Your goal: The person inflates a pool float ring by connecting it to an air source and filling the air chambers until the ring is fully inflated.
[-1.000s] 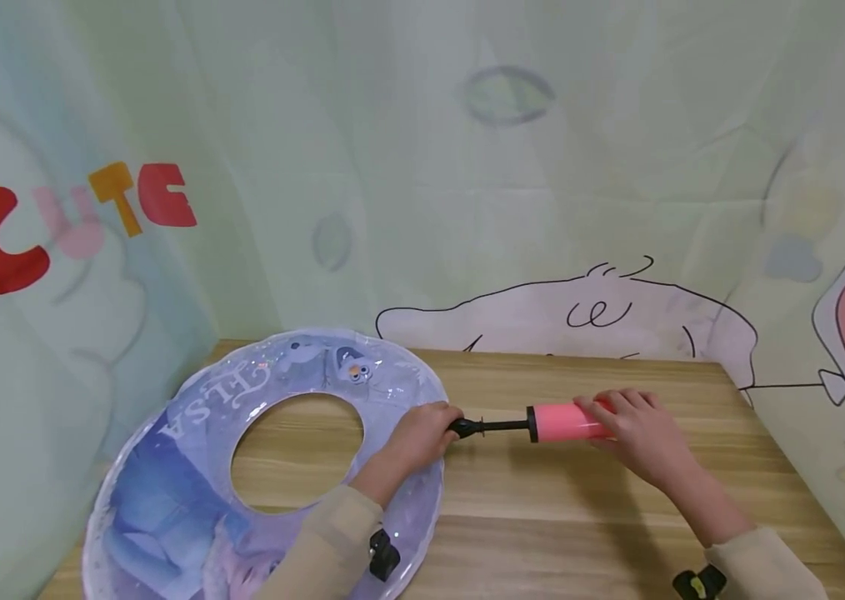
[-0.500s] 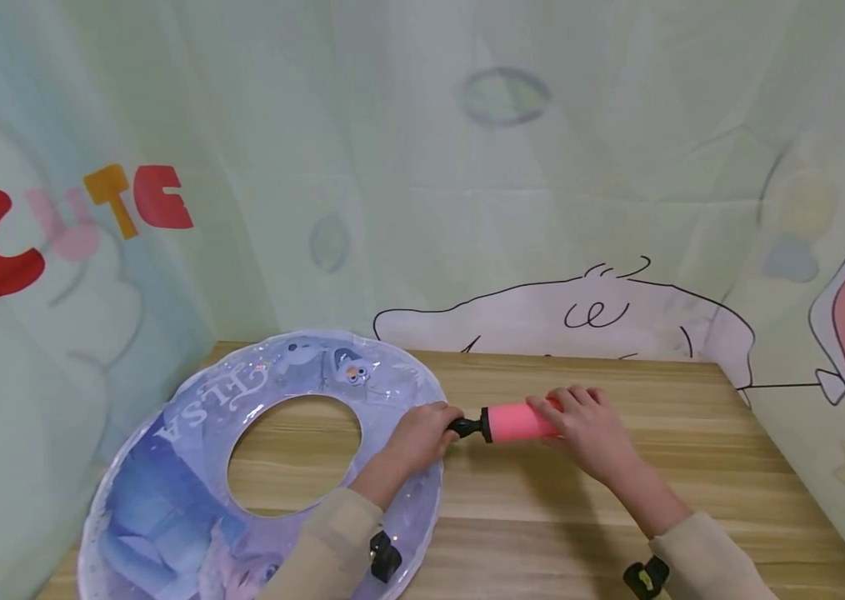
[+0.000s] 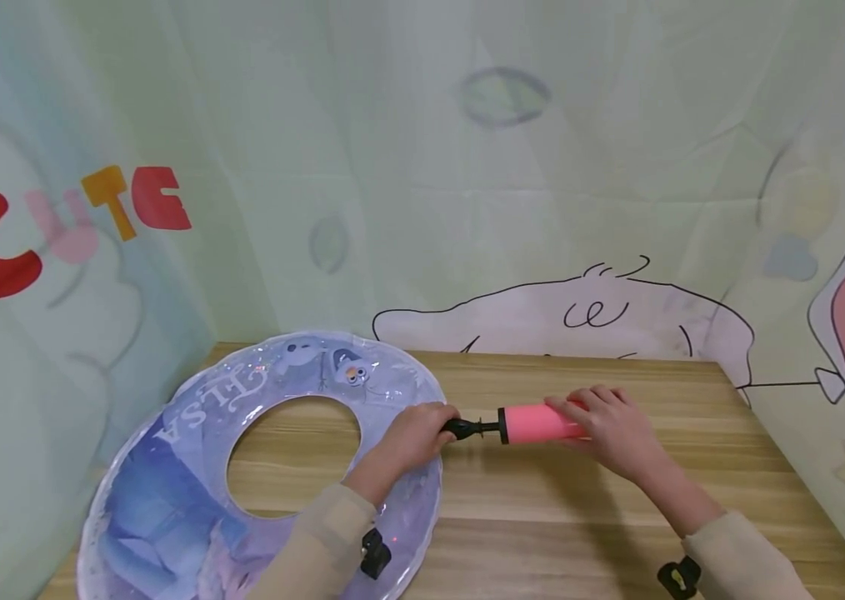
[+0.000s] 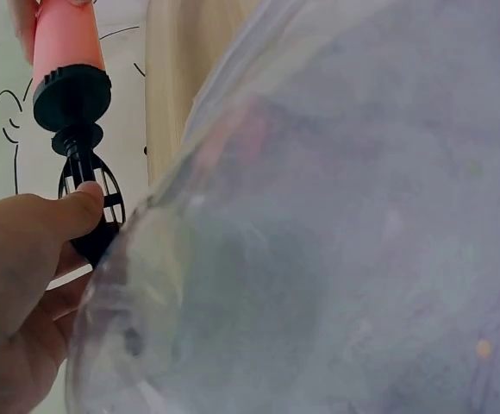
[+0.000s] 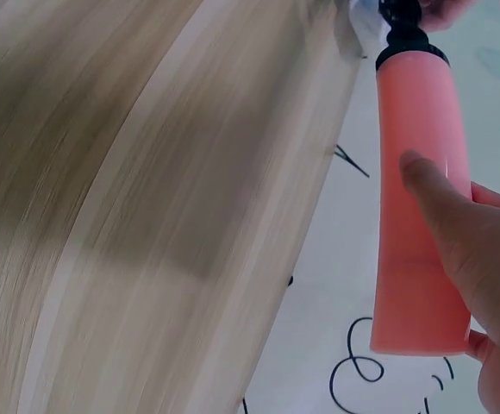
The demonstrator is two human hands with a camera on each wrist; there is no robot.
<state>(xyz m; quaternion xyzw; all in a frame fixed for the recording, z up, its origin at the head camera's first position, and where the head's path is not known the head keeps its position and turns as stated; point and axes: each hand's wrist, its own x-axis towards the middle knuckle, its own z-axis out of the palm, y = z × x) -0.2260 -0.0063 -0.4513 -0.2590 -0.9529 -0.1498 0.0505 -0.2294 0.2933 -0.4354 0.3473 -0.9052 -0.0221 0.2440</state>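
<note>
Above the counter point(image 3: 497, 542), I have a pink hand pump point(image 3: 540, 423) lying level in the head view, held between the person's two hands, its shadow falling on the wood grain below. The left hand point(image 3: 413, 435) is closed around the pump's black handle point(image 3: 462, 428); from the left wrist I see the thumb laid along its openwork frame. A short length of black rod point(image 3: 492, 427) shows between that handle and the barrel's black cap point(image 3: 502, 426). The right hand point(image 3: 613, 435) is wrapped around the far part of the pink barrel, and my right wrist view gives me the thumb flat on its side with fingertips beyond.

To the left lies a puffed-up bluish-purple swim ring point(image 3: 160, 483), lettered "ELSA", wood showing through its hole. The left forearm crosses over the ring; whether the left hand touches its edge, I cannot tell. Behind everything hangs a pale green printed backdrop point(image 3: 422, 200) with the letters "CUTE" at the left.
</note>
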